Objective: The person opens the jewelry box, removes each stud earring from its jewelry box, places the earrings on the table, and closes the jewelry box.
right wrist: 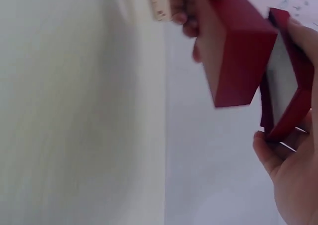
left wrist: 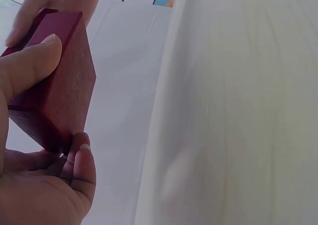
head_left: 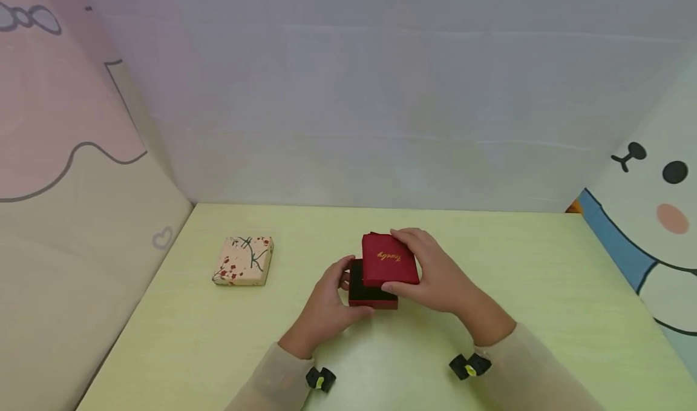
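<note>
A red jewelry box is in two parts between my hands. My left hand (head_left: pixel 328 308) grips the box base (head_left: pixel 381 305), thumb on the near side and fingers round the far left; its inside looks black. The red lid (head_left: pixel 389 259), with gold "Jewelry" lettering, is held by my right hand (head_left: pixel 435 272) between thumb and fingers. It sits above the base, shifted to the far right, so part of the black interior shows. In the right wrist view the lid (right wrist: pixel 293 93) stands apart from the base (right wrist: pixel 243 61), its pale underside visible.
A cream box (head_left: pixel 243 263) with a red blossom and branch print lies on the left of the pale green table (head_left: pixel 179 338). A white cloth backdrop (head_left: pixel 381 114) rises behind the table, with patterned cloth at both sides.
</note>
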Demonstrator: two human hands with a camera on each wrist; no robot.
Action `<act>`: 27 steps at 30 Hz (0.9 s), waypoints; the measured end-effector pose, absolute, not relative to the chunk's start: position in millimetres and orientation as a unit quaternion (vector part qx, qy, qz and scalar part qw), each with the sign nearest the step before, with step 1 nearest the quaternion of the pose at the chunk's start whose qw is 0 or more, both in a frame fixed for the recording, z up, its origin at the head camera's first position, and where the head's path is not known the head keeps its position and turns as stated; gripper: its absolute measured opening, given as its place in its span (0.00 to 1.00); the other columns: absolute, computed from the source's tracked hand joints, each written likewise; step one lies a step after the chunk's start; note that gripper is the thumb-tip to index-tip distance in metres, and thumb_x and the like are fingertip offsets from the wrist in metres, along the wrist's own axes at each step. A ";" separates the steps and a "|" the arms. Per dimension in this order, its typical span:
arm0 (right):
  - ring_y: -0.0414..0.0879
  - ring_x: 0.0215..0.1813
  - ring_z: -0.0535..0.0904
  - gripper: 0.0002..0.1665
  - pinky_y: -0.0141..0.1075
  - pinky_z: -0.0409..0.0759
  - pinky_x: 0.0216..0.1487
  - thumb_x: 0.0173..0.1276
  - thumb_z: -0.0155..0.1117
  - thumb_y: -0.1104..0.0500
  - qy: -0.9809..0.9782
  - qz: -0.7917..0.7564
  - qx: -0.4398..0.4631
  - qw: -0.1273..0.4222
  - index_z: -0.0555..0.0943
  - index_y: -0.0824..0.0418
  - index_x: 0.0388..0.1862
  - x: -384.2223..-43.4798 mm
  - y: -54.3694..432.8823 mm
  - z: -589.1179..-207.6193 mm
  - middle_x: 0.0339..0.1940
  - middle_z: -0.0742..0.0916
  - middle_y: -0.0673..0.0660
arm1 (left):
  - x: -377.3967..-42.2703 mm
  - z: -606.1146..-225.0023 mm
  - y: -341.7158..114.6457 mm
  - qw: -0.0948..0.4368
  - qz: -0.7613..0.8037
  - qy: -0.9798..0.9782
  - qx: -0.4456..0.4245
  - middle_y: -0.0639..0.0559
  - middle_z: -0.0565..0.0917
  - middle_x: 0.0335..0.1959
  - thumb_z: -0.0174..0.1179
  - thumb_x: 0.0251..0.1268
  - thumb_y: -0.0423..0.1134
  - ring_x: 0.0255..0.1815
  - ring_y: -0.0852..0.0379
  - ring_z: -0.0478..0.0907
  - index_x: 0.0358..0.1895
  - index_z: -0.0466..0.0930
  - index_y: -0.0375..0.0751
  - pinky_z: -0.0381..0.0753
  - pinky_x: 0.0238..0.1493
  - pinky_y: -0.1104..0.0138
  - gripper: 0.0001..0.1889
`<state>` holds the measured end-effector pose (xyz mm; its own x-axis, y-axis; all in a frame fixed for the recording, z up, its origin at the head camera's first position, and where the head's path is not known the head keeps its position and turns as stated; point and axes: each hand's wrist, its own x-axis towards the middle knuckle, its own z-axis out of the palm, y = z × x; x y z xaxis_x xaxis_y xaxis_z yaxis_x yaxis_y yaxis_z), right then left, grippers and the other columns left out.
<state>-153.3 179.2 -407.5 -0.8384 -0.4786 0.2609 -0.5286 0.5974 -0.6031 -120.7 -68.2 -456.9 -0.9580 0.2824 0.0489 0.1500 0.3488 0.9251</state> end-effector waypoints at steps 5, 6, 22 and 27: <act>0.53 0.70 0.68 0.54 0.50 0.82 0.57 0.62 0.76 0.40 -0.907 0.313 0.279 0.040 0.63 0.62 0.79 -164.7 198.9 -406.1 0.73 0.72 0.57 | -120.7 -456.7 -67.6 0.067 0.554 0.821 0.122 0.53 0.76 0.58 0.82 0.52 0.43 0.55 0.51 0.72 0.78 0.60 0.40 0.77 0.55 0.51 0.52; 0.53 0.70 0.68 0.54 0.50 0.82 0.56 0.63 0.76 0.40 -0.910 0.305 0.278 0.038 0.63 0.62 0.79 -167.4 203.3 -406.2 0.73 0.71 0.57 | -120.7 -456.6 -67.4 0.067 0.555 0.820 0.120 0.53 0.76 0.57 0.82 0.51 0.43 0.54 0.51 0.72 0.78 0.60 0.40 0.77 0.55 0.50 0.52; 0.61 0.72 0.65 0.56 0.58 0.74 0.65 0.67 0.69 0.36 -0.953 0.140 0.270 0.012 0.60 0.67 0.80 -216.9 249.9 -418.3 0.73 0.70 0.65 | -121.0 -455.1 -67.7 0.065 0.573 0.809 0.111 0.53 0.79 0.54 0.84 0.48 0.42 0.51 0.52 0.74 0.78 0.62 0.39 0.75 0.55 0.51 0.53; 0.63 0.72 0.63 0.56 0.59 0.70 0.68 0.67 0.70 0.37 -0.961 0.122 0.247 -0.011 0.59 0.70 0.79 -230.4 247.1 -418.8 0.73 0.68 0.67 | -121.4 -455.8 -69.1 0.064 0.578 0.806 0.108 0.52 0.79 0.54 0.83 0.48 0.41 0.52 0.51 0.73 0.78 0.62 0.39 0.74 0.55 0.50 0.53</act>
